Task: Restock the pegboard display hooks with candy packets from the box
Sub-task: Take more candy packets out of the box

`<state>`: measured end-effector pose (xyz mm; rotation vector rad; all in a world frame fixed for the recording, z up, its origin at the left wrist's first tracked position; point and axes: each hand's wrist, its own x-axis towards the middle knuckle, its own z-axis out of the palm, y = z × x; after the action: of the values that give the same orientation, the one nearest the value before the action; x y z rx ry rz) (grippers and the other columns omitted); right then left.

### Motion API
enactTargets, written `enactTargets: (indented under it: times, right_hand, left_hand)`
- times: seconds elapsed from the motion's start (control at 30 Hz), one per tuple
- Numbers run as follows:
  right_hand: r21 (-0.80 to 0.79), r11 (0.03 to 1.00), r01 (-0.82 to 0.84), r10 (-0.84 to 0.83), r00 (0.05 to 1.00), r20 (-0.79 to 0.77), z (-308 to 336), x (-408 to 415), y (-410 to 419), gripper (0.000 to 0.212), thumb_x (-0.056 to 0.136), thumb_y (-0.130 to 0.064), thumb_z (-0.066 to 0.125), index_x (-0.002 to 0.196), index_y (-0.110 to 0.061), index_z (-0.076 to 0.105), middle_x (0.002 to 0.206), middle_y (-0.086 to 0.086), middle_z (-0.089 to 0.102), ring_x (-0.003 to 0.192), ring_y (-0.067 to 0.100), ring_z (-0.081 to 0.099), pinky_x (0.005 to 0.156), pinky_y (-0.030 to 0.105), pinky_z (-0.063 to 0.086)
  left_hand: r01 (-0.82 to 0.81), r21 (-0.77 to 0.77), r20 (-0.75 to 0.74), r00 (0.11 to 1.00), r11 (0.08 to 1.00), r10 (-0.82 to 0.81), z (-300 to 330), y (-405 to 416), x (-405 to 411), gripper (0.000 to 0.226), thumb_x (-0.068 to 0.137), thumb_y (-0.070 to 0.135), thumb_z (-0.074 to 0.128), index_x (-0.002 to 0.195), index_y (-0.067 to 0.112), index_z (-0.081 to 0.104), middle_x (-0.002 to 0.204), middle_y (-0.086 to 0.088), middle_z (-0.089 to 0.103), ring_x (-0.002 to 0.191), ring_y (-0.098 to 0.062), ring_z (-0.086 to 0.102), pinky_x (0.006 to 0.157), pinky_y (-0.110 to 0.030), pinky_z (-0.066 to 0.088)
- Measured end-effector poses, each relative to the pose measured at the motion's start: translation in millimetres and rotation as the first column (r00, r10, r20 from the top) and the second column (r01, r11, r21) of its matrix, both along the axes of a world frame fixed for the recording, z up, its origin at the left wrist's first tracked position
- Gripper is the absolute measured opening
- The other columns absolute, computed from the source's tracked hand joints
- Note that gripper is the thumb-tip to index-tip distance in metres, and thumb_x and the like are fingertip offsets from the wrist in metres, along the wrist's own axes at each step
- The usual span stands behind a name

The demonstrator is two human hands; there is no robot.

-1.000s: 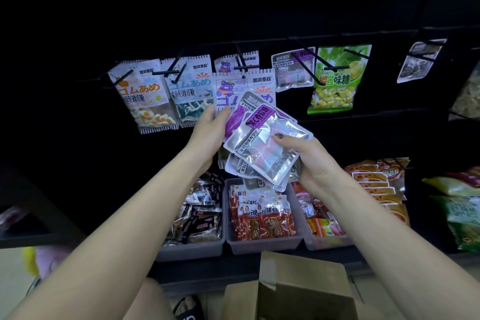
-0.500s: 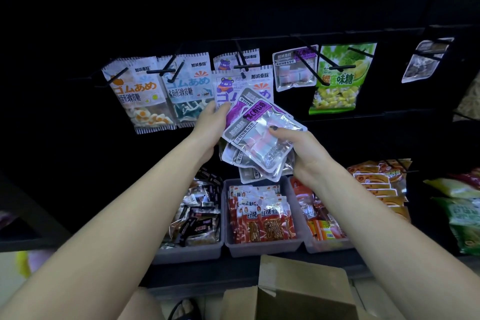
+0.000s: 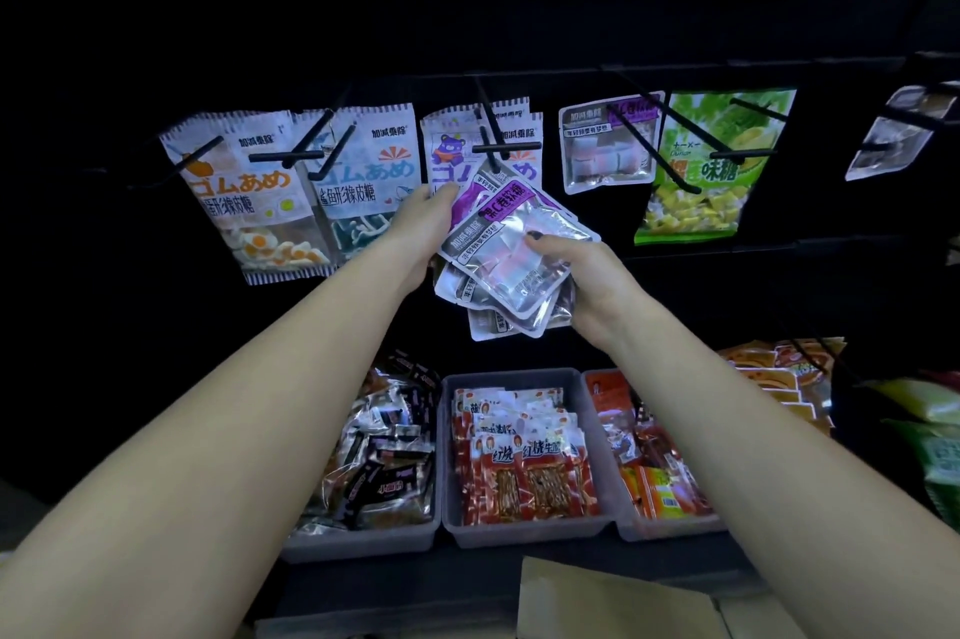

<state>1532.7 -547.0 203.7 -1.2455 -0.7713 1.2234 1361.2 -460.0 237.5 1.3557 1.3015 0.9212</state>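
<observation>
Both hands hold a fanned stack of silver packets (image 3: 511,256) between them, in front of the dark pegboard (image 3: 519,15). The right hand (image 3: 587,282) grips the stack from the right, thumb curled over the top packet and fingers hidden beneath. The left hand (image 3: 423,228) holds the stack's upper left edge, fingers bent around the purple label. Just above the hands hang a purple bear packet (image 3: 447,155) on a black hook (image 3: 491,132), and up to the right of them a single matching silver packet (image 3: 605,147) beside a green bag (image 3: 711,171). Below the hands sit grey bins (image 3: 519,532) of snacks. Nearer, below the right forearm, lies the cardboard box (image 3: 613,602).
</observation>
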Motion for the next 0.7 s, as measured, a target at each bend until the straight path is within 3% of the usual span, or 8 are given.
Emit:
enactTargets:
  times: [0.07, 0.17, 0.27, 0.37, 0.47, 0.6, 0.7]
  right_hand:
    - [0.004, 1.0, 0.003, -0.003, 1.0, 0.0, 1, 1, 7, 0.024, 0.082, -0.023, 0.082, 0.101, -0.008, 0.078, 0.105, 0.009, 0.071, 0.101, 0.035, 0.07, 0.097, 0.052, 0.054]
    - [0.016, 1.0, 0.006, -0.006, 1.0, 0.0, 3, 3, 16, 0.026, 0.087, -0.018, 0.079, 0.108, -0.003, 0.075, 0.09, 0.006, 0.071, 0.083, 0.03, 0.07, 0.08, 0.042, 0.056]
    - [0.018, 1.0, 0.002, -0.003, 1.0, 0.006, 3, 4, 23, 0.035, 0.084, -0.02, 0.081, 0.113, -0.001, 0.074, 0.102, 0.013, 0.075, 0.096, 0.037, 0.072, 0.091, 0.047, 0.056]
    - [0.021, 1.0, -0.019, 0.018, 1.0, 0.018, 1, 5, 25, 0.051, 0.069, -0.029, 0.087, 0.111, -0.003, 0.077, 0.12, 0.021, 0.073, 0.112, 0.046, 0.069, 0.103, 0.06, 0.052]
    - [0.026, 0.999, -0.047, 0.046, 0.998, 0.047, -1, 9, 18, 0.043, 0.076, -0.023, 0.084, 0.114, -0.003, 0.076, 0.108, 0.012, 0.077, 0.1, 0.036, 0.073, 0.092, 0.051, 0.056]
    - [0.066, 0.996, -0.056, 0.053, 0.997, 0.053, -10, 11, -5, 0.029, 0.09, -0.01, 0.074, 0.118, -0.004, 0.071, 0.087, 0.004, 0.077, 0.072, 0.019, 0.075, 0.063, 0.031, 0.059]
    - [0.052, 0.997, -0.059, 0.056, 0.997, 0.052, -18, 10, -29, 0.024, 0.092, -0.008, 0.072, 0.115, -0.005, 0.07, 0.081, 0.001, 0.078, 0.066, 0.015, 0.075, 0.056, 0.026, 0.057]
  left_hand:
    - [-0.009, -0.028, 0.008, 1.0, 1.0, 0.009, -6, 15, 2, 0.068, 0.089, 0.06, 0.049, 0.142, 0.017, 0.057, 0.141, -0.011, 0.065, 0.131, -0.035, 0.06, 0.116, -0.06, 0.042]
    - [-0.014, -0.058, 0.006, 1.0, 0.998, 0.014, -10, 29, 5, 0.081, 0.081, 0.066, 0.047, 0.143, 0.016, 0.058, 0.143, -0.012, 0.063, 0.132, -0.037, 0.059, 0.115, -0.06, 0.042]
    - [-0.016, -0.081, -0.006, 1.0, 0.997, 0.015, -3, 27, 8, 0.075, 0.087, 0.065, 0.047, 0.14, 0.014, 0.061, 0.141, -0.013, 0.065, 0.13, -0.037, 0.06, 0.115, -0.059, 0.042]
    - [-0.02, -0.105, -0.033, 0.999, 0.994, 0.016, -1, 28, 10, 0.069, 0.1, 0.061, 0.046, 0.148, 0.012, 0.055, 0.149, -0.012, 0.059, 0.135, -0.036, 0.056, 0.118, -0.056, 0.04]
    - [-0.02, -0.156, -0.053, 0.999, 0.987, 0.012, -4, 25, 7, 0.084, 0.096, 0.07, 0.045, 0.155, 0.011, 0.045, 0.159, -0.011, 0.049, 0.141, -0.036, 0.05, 0.12, -0.054, 0.036]
    - [0.029, -0.188, -0.095, 0.994, 0.982, -0.047, -15, 12, 1, 0.063, 0.102, 0.066, 0.034, 0.14, 0.024, 0.061, 0.134, -0.012, 0.069, 0.13, -0.033, 0.059, 0.12, -0.054, 0.036]
    - [0.02, -0.222, -0.126, 0.991, 0.975, -0.049, -23, -10, -3, 0.074, 0.103, 0.069, 0.03, 0.155, 0.02, 0.046, 0.155, -0.006, 0.054, 0.142, -0.031, 0.049, 0.119, -0.052, 0.037]
